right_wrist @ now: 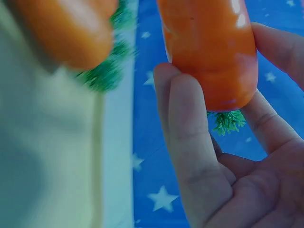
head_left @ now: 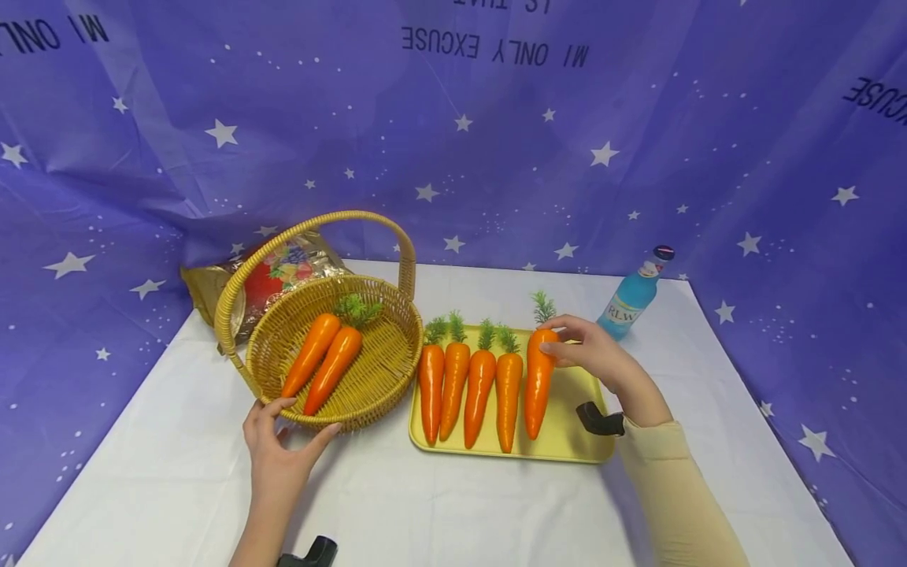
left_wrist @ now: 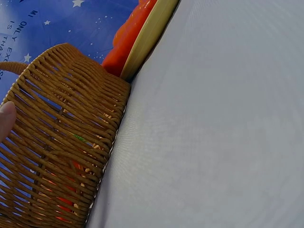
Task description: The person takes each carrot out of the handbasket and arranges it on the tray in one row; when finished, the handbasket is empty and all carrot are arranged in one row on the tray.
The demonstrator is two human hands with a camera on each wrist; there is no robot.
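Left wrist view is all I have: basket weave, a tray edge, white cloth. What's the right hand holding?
Observer: The right hand pinches a carrot near its leafy end.
Operator: I glimpse orange through the weave. How many are in there?
Observer: Two carrots lie side by side in the basket.
Operator: And lying on the tray?
Observer: Four carrots lie in a row on the yellow tray.

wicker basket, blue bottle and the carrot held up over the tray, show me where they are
Wicker basket point(head_left: 383, 354): head view, on the bare woven floor.
Blue bottle point(head_left: 637, 291): head view, on its blue body.
Held carrot point(head_left: 539, 386): head view, midway along the orange root.
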